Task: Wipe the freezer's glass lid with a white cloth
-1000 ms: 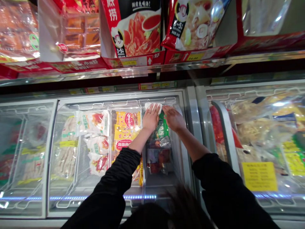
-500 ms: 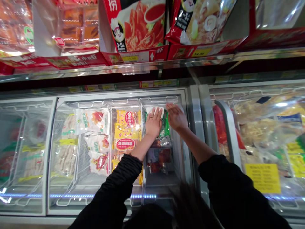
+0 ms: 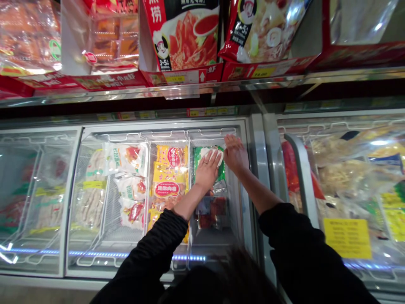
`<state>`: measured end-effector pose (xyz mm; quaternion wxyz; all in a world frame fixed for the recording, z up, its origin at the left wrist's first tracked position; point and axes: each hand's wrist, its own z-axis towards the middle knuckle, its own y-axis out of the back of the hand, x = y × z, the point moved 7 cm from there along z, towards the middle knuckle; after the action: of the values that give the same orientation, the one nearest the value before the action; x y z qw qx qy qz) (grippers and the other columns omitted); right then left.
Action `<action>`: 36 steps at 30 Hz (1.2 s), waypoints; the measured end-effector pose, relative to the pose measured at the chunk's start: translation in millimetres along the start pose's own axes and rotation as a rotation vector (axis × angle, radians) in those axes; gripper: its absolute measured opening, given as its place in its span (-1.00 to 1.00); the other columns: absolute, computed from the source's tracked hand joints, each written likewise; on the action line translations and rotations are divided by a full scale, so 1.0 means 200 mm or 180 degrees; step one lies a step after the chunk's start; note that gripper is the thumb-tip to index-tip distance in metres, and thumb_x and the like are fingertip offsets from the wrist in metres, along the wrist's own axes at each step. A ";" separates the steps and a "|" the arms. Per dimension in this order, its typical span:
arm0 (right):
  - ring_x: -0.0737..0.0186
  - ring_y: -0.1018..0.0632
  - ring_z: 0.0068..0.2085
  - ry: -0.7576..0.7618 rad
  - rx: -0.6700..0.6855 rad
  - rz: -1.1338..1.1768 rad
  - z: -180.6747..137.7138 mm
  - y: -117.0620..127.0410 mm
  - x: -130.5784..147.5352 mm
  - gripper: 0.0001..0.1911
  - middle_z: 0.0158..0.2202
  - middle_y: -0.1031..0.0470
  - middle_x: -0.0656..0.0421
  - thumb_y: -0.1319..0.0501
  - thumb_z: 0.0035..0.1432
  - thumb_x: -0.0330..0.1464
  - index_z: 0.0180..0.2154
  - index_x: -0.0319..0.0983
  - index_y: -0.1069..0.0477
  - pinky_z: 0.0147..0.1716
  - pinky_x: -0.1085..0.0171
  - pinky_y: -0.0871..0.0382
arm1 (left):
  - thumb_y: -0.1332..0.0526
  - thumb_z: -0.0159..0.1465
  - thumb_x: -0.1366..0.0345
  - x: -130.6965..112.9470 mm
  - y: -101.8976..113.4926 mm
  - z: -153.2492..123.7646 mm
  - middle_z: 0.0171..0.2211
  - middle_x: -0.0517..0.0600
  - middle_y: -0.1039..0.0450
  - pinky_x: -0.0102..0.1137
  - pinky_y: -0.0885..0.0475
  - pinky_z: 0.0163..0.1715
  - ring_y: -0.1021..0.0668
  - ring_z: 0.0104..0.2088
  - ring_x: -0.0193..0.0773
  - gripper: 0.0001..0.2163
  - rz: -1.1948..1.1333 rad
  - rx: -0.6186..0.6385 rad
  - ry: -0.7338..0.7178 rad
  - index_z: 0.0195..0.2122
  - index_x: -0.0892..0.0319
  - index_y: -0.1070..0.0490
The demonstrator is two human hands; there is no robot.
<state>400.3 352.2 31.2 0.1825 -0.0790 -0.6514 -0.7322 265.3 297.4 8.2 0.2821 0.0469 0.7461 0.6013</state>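
Left hand (image 3: 207, 172), just right of frame centre, lies palm down with fingers slightly spread over a white cloth (image 3: 204, 152), flattened on the glass freezer lid (image 3: 164, 125) above a green packet (image 3: 222, 174). Right hand (image 3: 237, 157), just beside it toward the lid's upper right corner, is flat, fingers extended and close together, slightly blurred; whether its fingertips touch the glass, cannot tell.
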 end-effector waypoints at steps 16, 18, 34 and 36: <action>-0.06 -0.09 0.62 -0.0205 -0.0006 0.0085 -0.51 0.04 0.02 -0.20 0.59 -0.15 -0.14 -0.02 0.34 -0.55 0.57 -0.35 -0.04 0.53 -0.22 -0.15 | -0.02 0.53 0.36 -0.01 -0.06 -0.21 0.64 0.04 0.04 0.00 -0.08 0.59 -0.03 0.63 -0.01 -0.37 -0.0205 0.0004 0.0707 0.62 0.13 -0.02; -0.06 -0.09 0.62 -0.0227 0.0016 0.0095 -0.53 0.04 0.02 -0.20 0.59 -0.15 -0.14 -0.01 0.34 -0.56 0.57 -0.34 -0.04 0.52 -0.23 -0.16 | -0.02 0.53 0.36 -0.07 -0.08 -0.19 0.63 0.01 0.03 -0.03 -0.07 0.59 -0.03 0.63 -0.06 -0.37 -0.0121 0.0183 0.0319 0.62 0.10 -0.03; 0.00 -0.12 0.61 -0.0368 -0.0040 0.0332 -0.48 0.03 0.00 -0.21 0.58 -0.19 -0.06 0.04 0.31 -0.59 0.54 -0.30 -0.17 0.53 -0.13 -0.14 | 0.01 0.56 0.35 -0.07 -0.08 -0.27 0.65 0.02 0.09 -0.05 0.01 0.61 0.01 0.64 -0.06 -0.39 -0.0139 0.0237 0.0374 0.62 0.17 -0.02; 0.02 -0.13 0.61 -0.0379 -0.0064 0.0359 -0.48 0.04 0.00 -0.20 0.57 -0.22 -0.05 0.04 0.30 -0.60 0.53 -0.29 -0.19 0.53 -0.13 -0.15 | 0.01 0.56 0.34 -0.08 -0.07 -0.26 0.64 -0.03 0.05 -0.10 0.01 0.61 0.00 0.63 -0.11 -0.40 -0.0095 0.0391 -0.0012 0.61 0.14 -0.05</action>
<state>415.6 257.7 24.6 0.1836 -0.1607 -0.6483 -0.7212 258.9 242.1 7.3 0.2890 0.0541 0.7817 0.5499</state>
